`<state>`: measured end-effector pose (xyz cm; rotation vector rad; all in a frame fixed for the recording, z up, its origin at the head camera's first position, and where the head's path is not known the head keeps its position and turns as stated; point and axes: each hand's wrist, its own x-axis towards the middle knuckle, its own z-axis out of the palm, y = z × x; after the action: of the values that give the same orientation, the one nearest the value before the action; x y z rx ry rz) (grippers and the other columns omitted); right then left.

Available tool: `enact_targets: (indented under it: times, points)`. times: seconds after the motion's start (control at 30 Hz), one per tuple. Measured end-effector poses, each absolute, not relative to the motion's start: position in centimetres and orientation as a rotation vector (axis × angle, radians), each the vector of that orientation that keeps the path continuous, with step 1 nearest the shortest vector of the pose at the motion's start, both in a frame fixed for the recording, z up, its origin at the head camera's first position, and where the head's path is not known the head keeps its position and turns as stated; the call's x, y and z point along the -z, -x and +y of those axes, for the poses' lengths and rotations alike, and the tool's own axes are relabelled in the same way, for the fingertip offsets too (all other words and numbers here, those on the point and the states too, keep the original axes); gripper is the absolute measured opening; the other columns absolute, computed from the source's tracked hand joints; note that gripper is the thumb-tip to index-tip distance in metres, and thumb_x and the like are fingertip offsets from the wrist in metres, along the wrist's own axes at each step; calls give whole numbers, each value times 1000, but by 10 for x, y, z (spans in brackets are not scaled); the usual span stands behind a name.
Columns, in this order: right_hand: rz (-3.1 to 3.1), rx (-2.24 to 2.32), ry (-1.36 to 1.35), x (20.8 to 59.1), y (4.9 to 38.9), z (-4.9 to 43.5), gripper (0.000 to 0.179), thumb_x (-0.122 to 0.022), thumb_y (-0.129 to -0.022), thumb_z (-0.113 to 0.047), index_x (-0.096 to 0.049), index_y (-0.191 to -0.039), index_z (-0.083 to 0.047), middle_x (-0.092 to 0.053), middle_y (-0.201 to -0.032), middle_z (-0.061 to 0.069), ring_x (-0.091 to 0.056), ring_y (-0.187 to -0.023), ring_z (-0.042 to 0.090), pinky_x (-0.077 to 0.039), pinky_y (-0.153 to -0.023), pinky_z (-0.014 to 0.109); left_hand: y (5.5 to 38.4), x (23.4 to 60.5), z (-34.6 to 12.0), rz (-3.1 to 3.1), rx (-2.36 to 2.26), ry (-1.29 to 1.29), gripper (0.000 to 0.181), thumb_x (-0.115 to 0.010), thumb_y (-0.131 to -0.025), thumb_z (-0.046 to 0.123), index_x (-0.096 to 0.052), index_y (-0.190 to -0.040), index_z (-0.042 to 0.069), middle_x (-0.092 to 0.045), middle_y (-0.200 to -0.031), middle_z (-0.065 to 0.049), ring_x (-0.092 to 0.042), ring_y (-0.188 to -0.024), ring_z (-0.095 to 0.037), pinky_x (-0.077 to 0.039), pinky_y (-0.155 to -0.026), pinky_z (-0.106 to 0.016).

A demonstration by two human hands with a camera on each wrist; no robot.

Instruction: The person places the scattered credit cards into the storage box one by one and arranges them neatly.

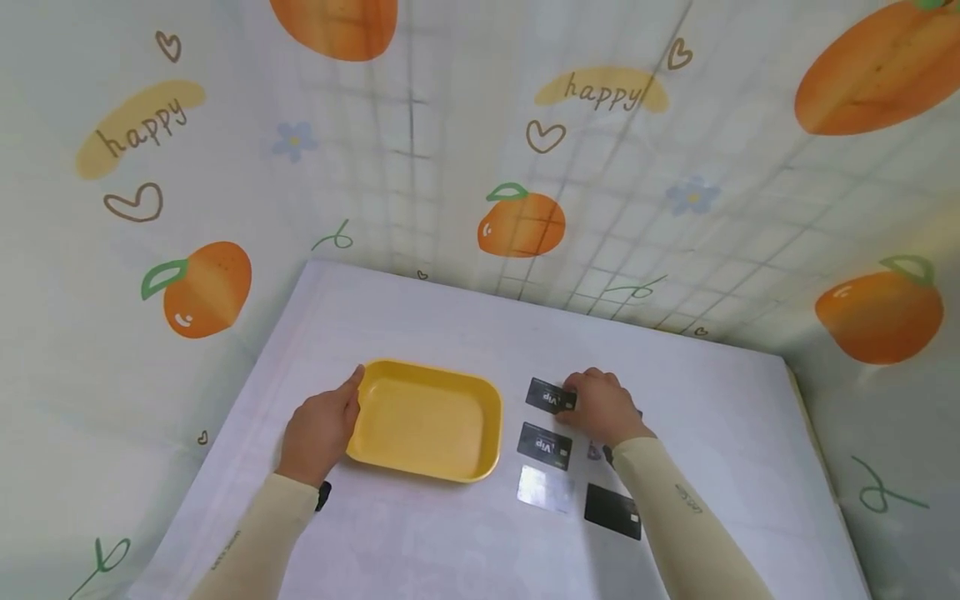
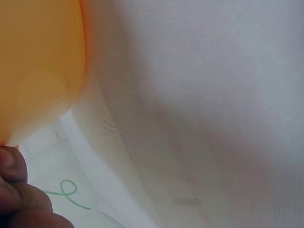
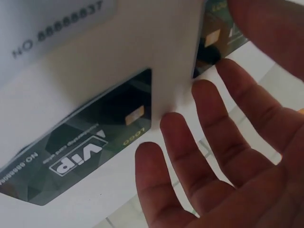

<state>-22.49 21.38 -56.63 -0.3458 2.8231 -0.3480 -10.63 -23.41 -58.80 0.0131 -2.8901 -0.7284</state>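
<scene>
The left hand (image 1: 318,429) grips the left rim of a shallow yellow tray (image 1: 423,421), thumb on the rim. Its curled fingers (image 2: 19,190) show against the tray's outer wall (image 2: 40,61) in the left wrist view. At the top of a column of cards, the right hand (image 1: 603,408) straddles the right end of a dark VIP card (image 1: 550,395), thumb and index finger at its edges. In the right wrist view the same card (image 3: 211,35) lies between thumb and index finger, the other fingers extended. A second VIP card (image 3: 85,142) lies near the little finger.
Below the gripped card lie another VIP card (image 1: 544,446) and a glossy silver-white card (image 1: 544,489). A black card (image 1: 612,511) lies by the right forearm, which partly hides another card. Printed fabric walls (image 1: 525,225) border the white table (image 1: 435,550).
</scene>
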Motion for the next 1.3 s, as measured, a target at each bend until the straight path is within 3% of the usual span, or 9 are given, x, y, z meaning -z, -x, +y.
enact_targets:
  times: [0.3,0.63,0.93,1.3]
  points:
    - [2782,376,314,571,232,215,58,-93,-81,-37,-68,-123,-6,-63,-112,9,-55,-105,31,-50,-94,58,107,589,-235,-2914,681,-12,52,-62,-107,21,-52,-158,23,-39,-55,4,-36,-47,-16,-35,-47,-32]
    - [2820,292,408,566,227,214,62,-90,-81,-43,-70,-129,-8,-69,-113,8,-59,-104,30,-48,-98,57,107,587,-234,-2958,618,-30,52,-59,-108,23,-51,-159,26,-39,-55,2,-35,-45,-16,-33,-44,-32]
    - [2883,233,447,563,221,210,55,-87,-79,-44,-74,-118,-7,-65,-101,3,-57,-94,27,-50,-90,51,106,585,-237,-2896,597,0,52,-62,-106,20,-55,-157,24,-37,-55,3,-32,-46,-15,-29,-44,-31]
    - [3015,411,568,521,211,167,48,-81,-79,-42,-72,-113,-10,-64,-104,3,-54,-98,26,-55,-90,48,111,587,-239,-2867,625,-8,51,-62,-103,17,-59,-154,23,-35,-53,3,-27,-44,-14,-24,-42,-29]
